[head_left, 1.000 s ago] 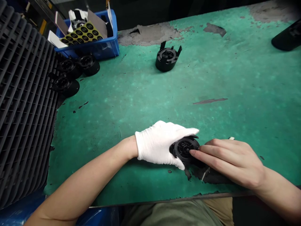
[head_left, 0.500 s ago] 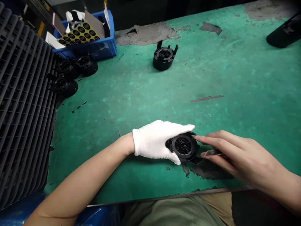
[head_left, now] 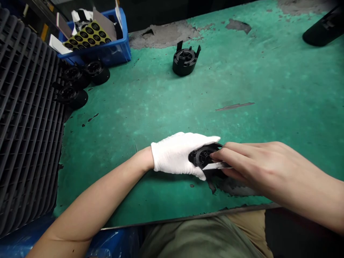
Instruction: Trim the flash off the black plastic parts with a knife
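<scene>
Wearing a white glove, my left hand (head_left: 178,153) is closed round the left side of a round black plastic part (head_left: 202,154), its ribbed face turned up toward me. My bare right hand (head_left: 249,163) grips a utility knife (head_left: 215,166). The knife's blade lies across the lower edge of the part and points left toward my gloved thumb. My right fingers cover the part's right side, and the knife's handle is hidden in that hand. Whether the blade touches the part, I cannot tell.
A similar black part (head_left: 185,61) with upright prongs stands farther back on the worn green table (head_left: 150,107). Several more parts (head_left: 97,72) sit at the left by a blue bin (head_left: 102,53) and a dark grid rack (head_left: 24,118). A black cylinder (head_left: 324,32) lies at the far right.
My right hand has moved left over the part, bringing the knife blade out across its lower edge. My left hand keeps its hold on the part. The whole view has shifted slightly.
</scene>
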Available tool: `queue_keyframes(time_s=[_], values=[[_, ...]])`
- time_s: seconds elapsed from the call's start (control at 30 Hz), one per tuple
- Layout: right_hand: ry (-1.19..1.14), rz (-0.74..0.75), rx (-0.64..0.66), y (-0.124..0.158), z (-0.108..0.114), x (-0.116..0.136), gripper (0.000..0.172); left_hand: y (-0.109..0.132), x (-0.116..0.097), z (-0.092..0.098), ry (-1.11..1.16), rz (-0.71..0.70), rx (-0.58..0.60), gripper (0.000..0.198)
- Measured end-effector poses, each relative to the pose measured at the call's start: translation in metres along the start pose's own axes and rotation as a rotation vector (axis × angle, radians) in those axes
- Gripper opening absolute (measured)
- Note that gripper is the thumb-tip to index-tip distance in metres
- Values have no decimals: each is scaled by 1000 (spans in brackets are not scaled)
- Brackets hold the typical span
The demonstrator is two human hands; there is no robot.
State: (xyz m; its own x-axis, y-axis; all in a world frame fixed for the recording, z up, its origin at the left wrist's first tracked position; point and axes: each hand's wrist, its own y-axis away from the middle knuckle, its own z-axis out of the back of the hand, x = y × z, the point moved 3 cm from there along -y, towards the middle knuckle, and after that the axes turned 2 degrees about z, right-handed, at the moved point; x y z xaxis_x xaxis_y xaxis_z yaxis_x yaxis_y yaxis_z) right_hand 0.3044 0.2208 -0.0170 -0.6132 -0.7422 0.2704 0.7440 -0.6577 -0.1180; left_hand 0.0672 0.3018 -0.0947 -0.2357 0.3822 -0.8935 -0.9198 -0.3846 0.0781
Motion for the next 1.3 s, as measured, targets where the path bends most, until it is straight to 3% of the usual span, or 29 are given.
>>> queue_keyframes(time_s=[0.13, 0.37, 0.6, 0.67, 0.8, 0.87, 0.97, 1.3], values=[[10, -26, 26, -2, 2, 9, 26, 0, 0, -1, -1, 5, -9, 114], [-24, -220, 50, -2, -4, 14, 25, -1, 6, -2, 2, -29, -34, 114], [-37, -64, 15, 7, 0, -2, 27, -1, 10, -3, -15, -58, -39, 115], [-18, -35, -25, 11, 0, -9, 36, -1, 12, -2, 13, -96, -41, 112], [-9, 51, -70, 14, -2, -24, 53, 0, 16, 2, 26, -178, -97, 81], [-60, 88, -45, 14, -3, -30, 49, 0, 18, 4, 32, -192, -122, 63], [-142, 101, -14, 11, -3, -35, 43, 1, 17, 4, 66, -211, -124, 50], [-259, 62, 7, 18, -18, -41, 41, 4, 13, 3, 109, -149, -126, 46]])
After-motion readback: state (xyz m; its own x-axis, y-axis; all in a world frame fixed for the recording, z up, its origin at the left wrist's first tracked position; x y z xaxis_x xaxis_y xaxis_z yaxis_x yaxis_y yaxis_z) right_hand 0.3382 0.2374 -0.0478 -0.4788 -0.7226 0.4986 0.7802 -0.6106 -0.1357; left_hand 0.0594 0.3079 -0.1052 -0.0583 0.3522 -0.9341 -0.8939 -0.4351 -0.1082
